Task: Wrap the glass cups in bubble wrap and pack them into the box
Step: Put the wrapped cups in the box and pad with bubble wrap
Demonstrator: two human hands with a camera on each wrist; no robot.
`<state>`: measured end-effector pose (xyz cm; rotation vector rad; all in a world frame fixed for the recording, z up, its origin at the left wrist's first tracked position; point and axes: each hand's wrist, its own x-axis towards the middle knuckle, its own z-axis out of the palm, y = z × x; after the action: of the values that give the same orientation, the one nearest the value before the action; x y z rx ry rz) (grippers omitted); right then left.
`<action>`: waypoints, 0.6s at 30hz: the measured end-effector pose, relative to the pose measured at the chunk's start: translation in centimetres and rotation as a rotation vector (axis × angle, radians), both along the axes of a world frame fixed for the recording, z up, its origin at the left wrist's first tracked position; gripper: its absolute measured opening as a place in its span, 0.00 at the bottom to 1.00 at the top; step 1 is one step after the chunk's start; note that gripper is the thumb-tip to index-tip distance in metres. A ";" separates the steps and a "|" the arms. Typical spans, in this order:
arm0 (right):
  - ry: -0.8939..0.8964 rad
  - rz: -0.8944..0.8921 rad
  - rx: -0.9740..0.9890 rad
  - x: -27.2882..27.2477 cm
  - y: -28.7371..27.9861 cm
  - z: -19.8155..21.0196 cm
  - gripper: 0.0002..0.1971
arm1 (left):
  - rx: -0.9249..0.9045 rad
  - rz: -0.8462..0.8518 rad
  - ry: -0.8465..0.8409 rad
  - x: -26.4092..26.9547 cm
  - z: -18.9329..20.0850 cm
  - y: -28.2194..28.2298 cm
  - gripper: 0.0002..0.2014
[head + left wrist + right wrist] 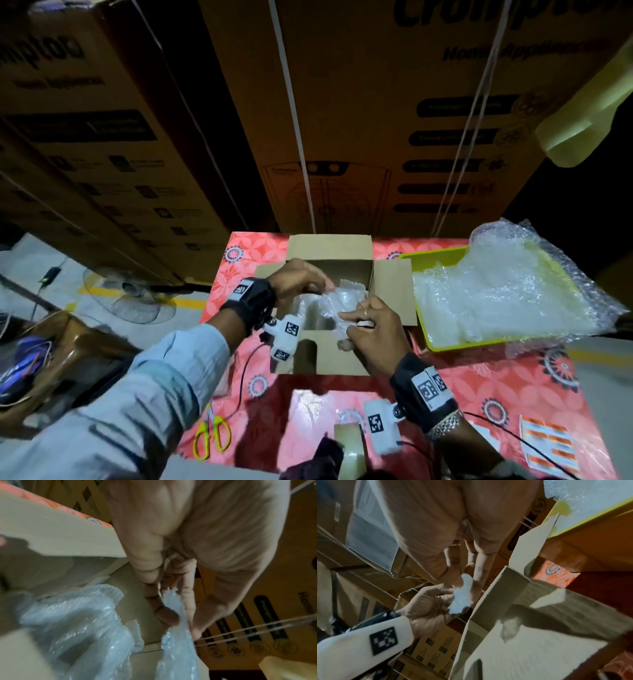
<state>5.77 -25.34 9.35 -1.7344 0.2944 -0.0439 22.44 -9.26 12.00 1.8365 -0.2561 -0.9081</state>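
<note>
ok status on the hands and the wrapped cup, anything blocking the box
Left hand and right hand both pinching the bubble-wrapped cup. Held over the open box. Another wrapped bundle already inside; nothing blocking.

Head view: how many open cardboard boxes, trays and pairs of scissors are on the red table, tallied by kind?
Cardboard box: 1
Yellow tray: 1
Scissors: 1
Total: 3

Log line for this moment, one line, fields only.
stage: packing | left hand: pinches wrapped cup | right hand: grips same bundle | location: over open box | spare bubble wrap: yellow tray
</note>
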 end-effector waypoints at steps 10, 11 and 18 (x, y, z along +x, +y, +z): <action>0.232 0.106 -0.559 6.8 1.1 -4.8 0.09 | 0.251 -0.379 -0.506 6.0 -5.7 -1.9 0.12; 0.259 0.137 -0.577 7.3 1.2 -5.0 0.10 | 0.264 -0.393 -0.517 6.3 -5.9 -1.9 0.12; 0.404 0.246 -0.613 10.2 2.3 -6.1 0.14 | 0.238 -0.344 -0.559 6.9 -5.4 0.0 0.11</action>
<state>16.02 -23.08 3.23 -2.3764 0.3859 0.4419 29.36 -9.26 6.63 2.2908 -0.8629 -0.6485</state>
